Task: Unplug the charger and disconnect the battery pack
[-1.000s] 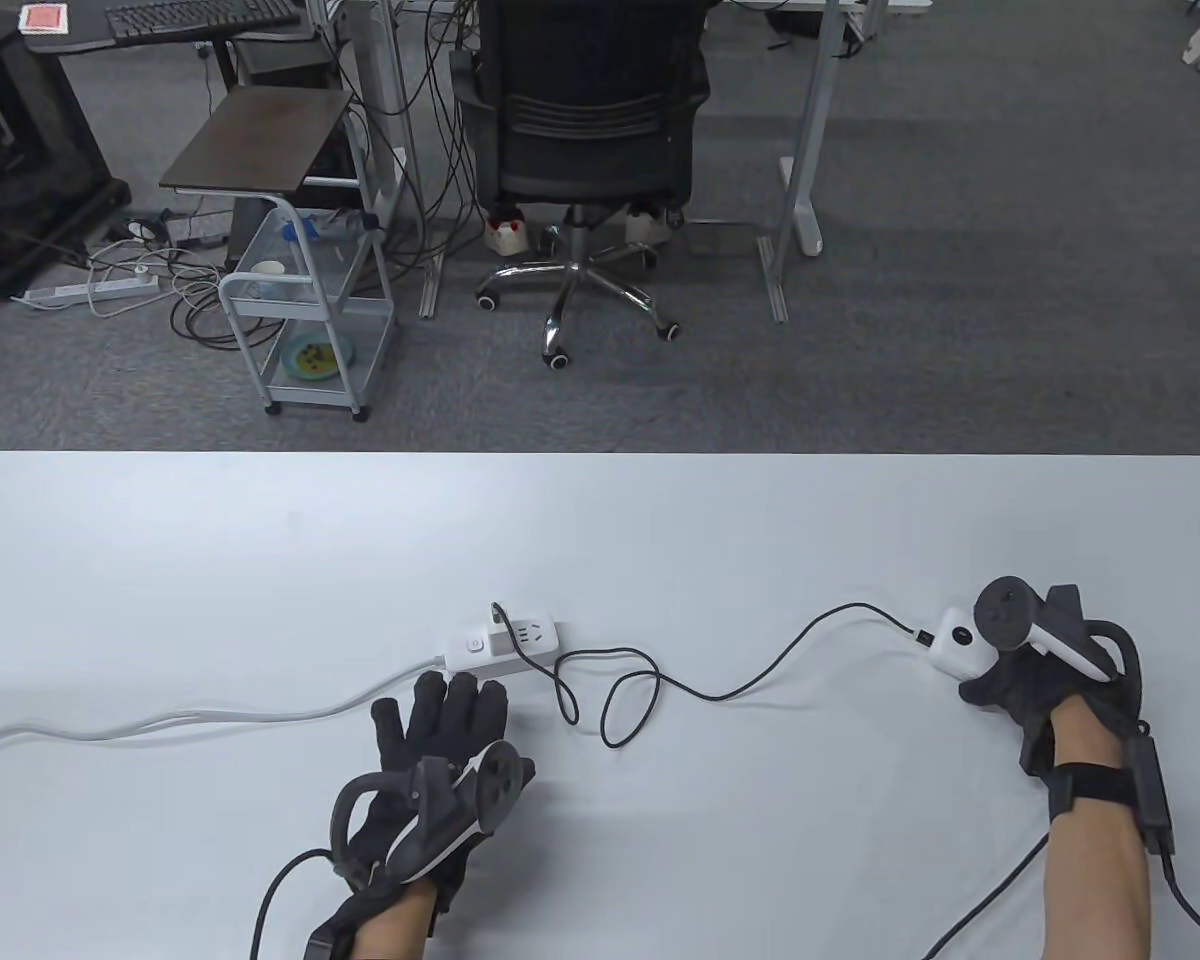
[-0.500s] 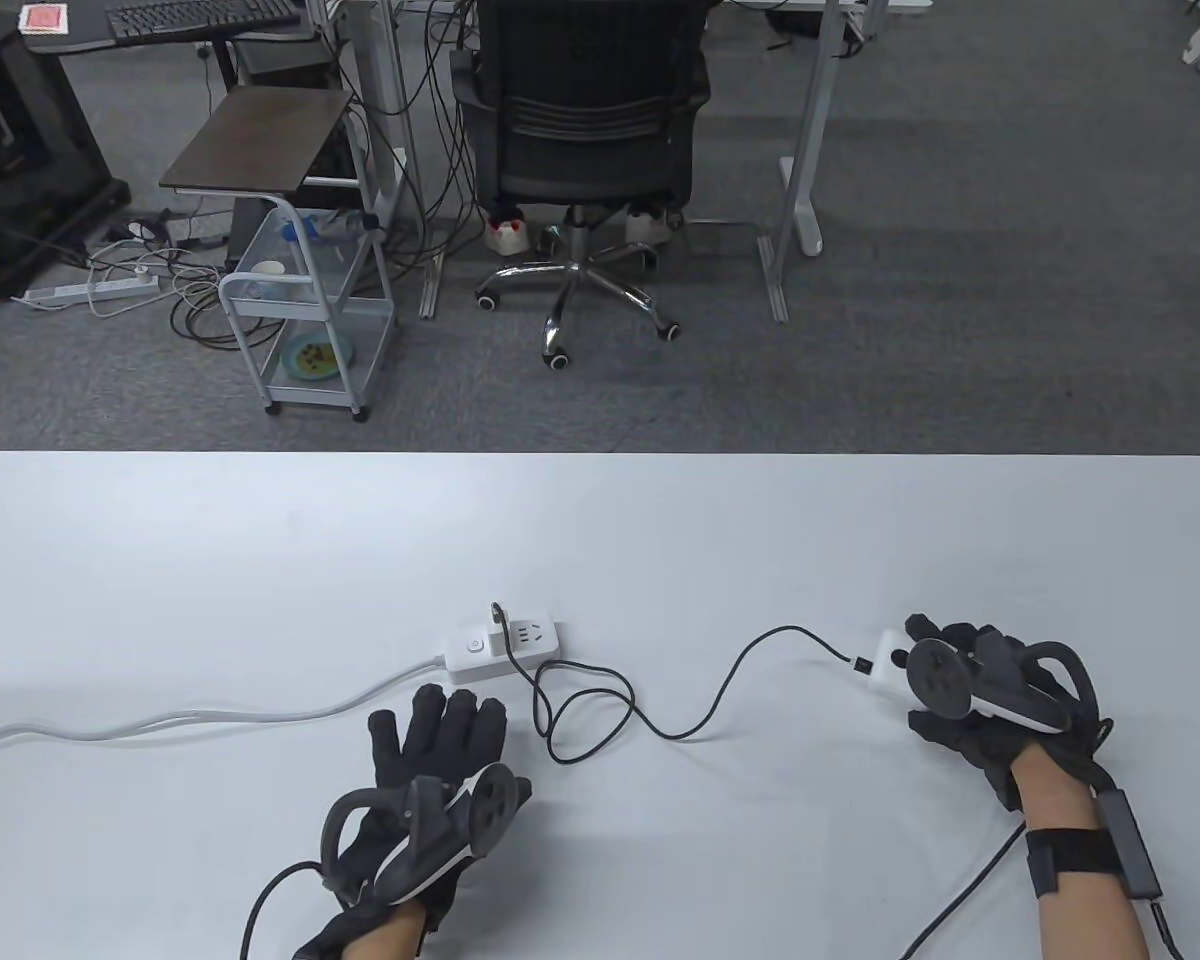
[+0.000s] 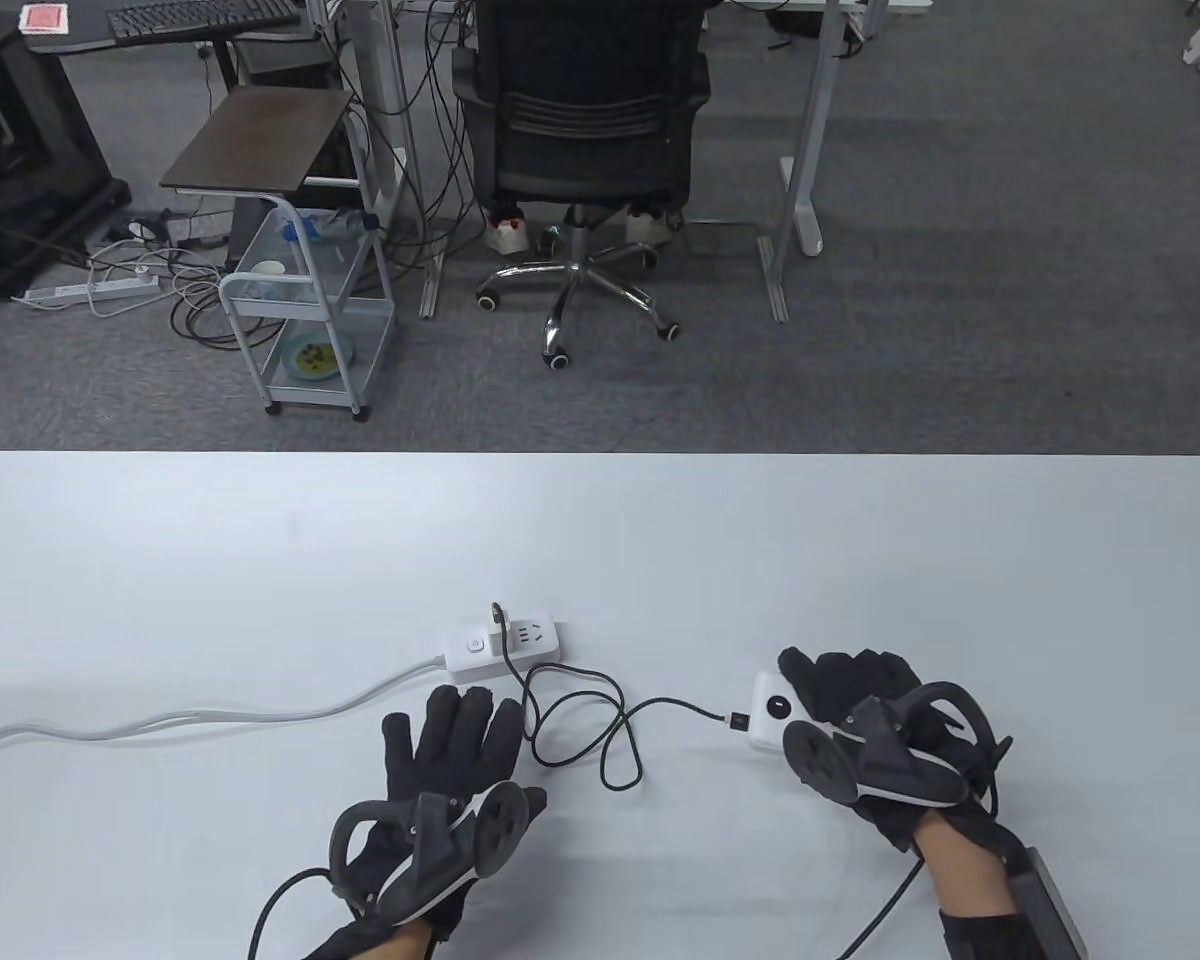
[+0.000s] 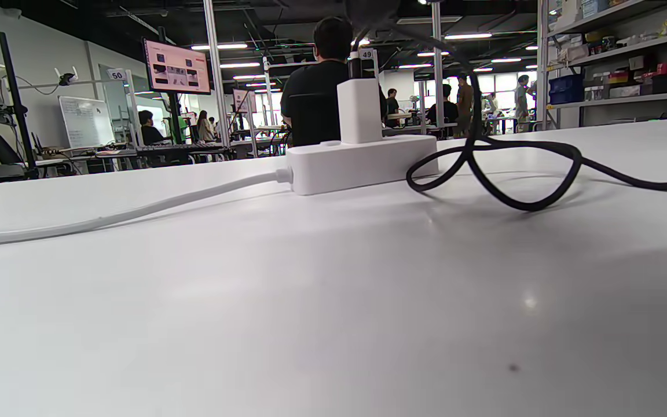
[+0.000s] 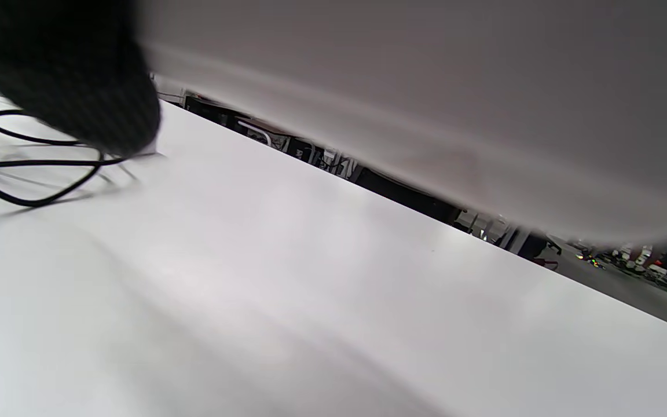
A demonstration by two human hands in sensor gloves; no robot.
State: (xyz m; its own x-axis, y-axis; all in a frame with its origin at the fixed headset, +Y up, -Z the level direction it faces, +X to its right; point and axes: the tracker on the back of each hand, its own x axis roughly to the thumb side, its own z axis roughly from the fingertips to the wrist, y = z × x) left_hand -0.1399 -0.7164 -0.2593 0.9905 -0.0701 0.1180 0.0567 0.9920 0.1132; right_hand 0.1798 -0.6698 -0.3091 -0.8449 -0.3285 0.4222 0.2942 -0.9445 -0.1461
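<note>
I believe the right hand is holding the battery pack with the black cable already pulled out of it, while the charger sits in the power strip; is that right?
Not quite: the cable is plugged into the battery pack, as the table view shows. The rest holds: the right hand holds the pack, and the charger sits in the power strip.

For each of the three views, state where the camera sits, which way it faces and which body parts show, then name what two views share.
Table view: high, looking down over the table; left hand flat, right hand gripping the battery pack.
Left wrist view: at tabletop height, facing the power strip with the charger plugged in; no hand shows.
Right wrist view: tilted, low, under the pack; a gloved fingertip at top left.
Shared: the looped black cable appears in all three.
</note>
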